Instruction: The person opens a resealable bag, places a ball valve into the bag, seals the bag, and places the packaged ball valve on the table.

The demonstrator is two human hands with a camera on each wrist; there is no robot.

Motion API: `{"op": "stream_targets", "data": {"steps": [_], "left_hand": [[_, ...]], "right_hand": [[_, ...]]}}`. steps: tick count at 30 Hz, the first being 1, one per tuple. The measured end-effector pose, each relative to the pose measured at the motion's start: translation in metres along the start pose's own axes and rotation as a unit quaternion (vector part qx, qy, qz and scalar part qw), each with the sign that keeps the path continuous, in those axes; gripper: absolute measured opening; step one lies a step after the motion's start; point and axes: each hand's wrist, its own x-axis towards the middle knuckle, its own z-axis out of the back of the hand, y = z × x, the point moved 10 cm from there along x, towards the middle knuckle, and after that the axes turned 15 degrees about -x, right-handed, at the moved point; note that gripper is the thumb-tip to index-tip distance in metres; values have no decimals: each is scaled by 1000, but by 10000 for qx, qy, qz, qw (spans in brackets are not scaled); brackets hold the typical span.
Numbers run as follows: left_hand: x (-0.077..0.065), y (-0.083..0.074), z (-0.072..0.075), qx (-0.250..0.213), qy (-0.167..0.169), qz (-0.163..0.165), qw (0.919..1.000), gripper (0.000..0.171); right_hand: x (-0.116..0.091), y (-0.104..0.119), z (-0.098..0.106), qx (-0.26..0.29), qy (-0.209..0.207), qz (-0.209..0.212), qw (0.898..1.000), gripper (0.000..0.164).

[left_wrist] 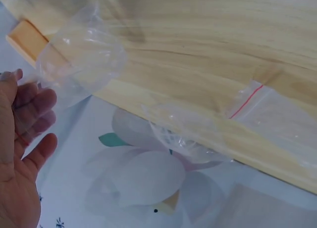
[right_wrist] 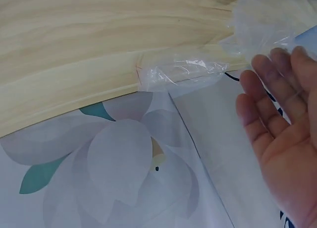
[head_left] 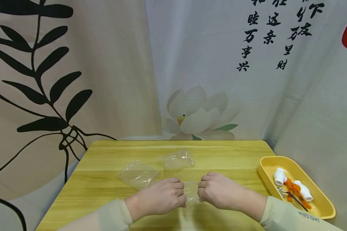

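Between my two hands stretches a clear plastic bag [head_left: 191, 191], low over the front middle of the table. My left hand [head_left: 162, 196] pinches its left edge; in the left wrist view the thumb and fingertips meet at the film. On the opposite edge, my right hand [head_left: 219, 191] grips with curled fingers in the head view. Its thumb is mostly hidden in the right wrist view. Two more clear bags lie beyond the hands: one flat bag [head_left: 139, 175] at the left and a crumpled bag [head_left: 178, 159] farther back. A red zip line shows on the flat bag [left_wrist: 277, 119].
A yellow tray [head_left: 329, 207] stands on the right of the wooden table [head_left: 104, 192]. In it lie white fittings [head_left: 280, 176], an orange tool [head_left: 296, 189] and a dark cable [head_left: 299, 202]. A printed curtain [head_left: 118, 70] hangs behind the table's far edge.
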Motion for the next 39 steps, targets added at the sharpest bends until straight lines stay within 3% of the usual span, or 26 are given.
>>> {"op": "stream_targets", "data": {"steps": [8, 19, 27, 39], "left_hand": [[-3, 3, 1, -143, -114, 158, 9997, 32], [-1, 8, 0, -253, 1, 429, 9988, 28], [-2, 10, -1, -249, 41, 430, 9988, 22], [-2, 10, -4, -252, -25, 448, 9987, 22]], "right_hand": [[-2, 2, 0, 110, -129, -32, 9999, 24], [-3, -5, -5, 292, 148, -119, 9994, 25], [-4, -6, -2, 194, -114, -72, 9997, 13], [-4, -5, -8, 177, 96, -99, 9997, 22]]}}
